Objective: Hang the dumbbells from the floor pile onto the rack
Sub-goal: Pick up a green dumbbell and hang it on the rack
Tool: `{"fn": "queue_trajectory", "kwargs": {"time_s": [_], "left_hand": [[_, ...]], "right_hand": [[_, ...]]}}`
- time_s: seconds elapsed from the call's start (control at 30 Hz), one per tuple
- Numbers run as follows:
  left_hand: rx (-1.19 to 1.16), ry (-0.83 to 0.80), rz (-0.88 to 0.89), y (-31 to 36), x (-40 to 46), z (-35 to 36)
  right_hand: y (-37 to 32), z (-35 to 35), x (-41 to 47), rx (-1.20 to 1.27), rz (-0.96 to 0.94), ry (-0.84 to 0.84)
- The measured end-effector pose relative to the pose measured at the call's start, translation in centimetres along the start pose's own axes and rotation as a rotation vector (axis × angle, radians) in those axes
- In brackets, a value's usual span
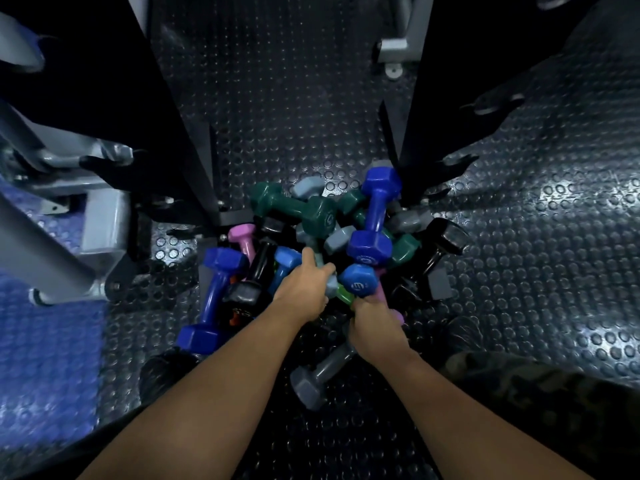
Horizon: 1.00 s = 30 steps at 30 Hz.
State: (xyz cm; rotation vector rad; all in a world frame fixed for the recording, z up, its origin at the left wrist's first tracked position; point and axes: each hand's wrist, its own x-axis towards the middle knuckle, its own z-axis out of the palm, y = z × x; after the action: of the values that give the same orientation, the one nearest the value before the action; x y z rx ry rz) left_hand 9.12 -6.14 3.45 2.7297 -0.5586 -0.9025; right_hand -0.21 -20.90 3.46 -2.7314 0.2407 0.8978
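Forearms low over pile (322, 244) on studded floor (519, 271), between black rack uprights (180, 140). Right hand (375, 327) curled round handle of blue dumbbell (360, 284), head up. Left hand (304, 292) reaching into heap, fingers half bent near grey dumbbell (337, 239); whether gripping, cannot tell. Advice: wrap handle fully, lift straight so neighbours don't roll. Grey machine frame (69, 216) off left.
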Motion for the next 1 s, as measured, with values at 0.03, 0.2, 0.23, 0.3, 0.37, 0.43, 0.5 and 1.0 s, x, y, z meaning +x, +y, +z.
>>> {"fn": "queue_trajectory", "kwargs": {"time_s": [0.03, 0.2, 0.23, 0.3, 0.37, 0.43, 0.5, 1.0], "left_hand": [[0.031, 0.001, 0.007, 0.0, 0.0, -0.2], [0.166, -0.037, 0.078, -1.6, 0.0, -2.7], [0.145, -0.070, 0.087, -2.1, 0.1, -3.4], [0.081, -0.140, 0.098, -3.0, 0.1, -4.8], [0.015, -0.181, 0.113, -3.4, 0.3, -5.5], [-0.039, -0.195, 0.137, -3.8, 0.6, -5.5], [-0.068, -0.199, 0.151, -4.2, 0.7, -5.3], [-0.129, -0.170, 0.132, -4.1, 0.4, -4.4]], "right_hand": [[-0.4, 0.1, 0.2, -0.012, -0.021, -0.035], [-1.4, 3.1, 1.9, -0.092, -0.175, -0.088], [-1.4, 3.8, 2.2, -0.132, -0.183, -0.086], [-1.6, 4.9, 2.9, -0.135, -0.163, -0.063], [-2.0, 4.6, 3.7, -0.062, -0.101, -0.063], [-2.2, 4.5, 5.1, -0.031, -0.038, -0.083], [-2.2, 5.3, 6.7, -0.085, -0.023, -0.114], [-1.3, 4.4, 4.1, 0.033, -0.193, -0.072]]}}
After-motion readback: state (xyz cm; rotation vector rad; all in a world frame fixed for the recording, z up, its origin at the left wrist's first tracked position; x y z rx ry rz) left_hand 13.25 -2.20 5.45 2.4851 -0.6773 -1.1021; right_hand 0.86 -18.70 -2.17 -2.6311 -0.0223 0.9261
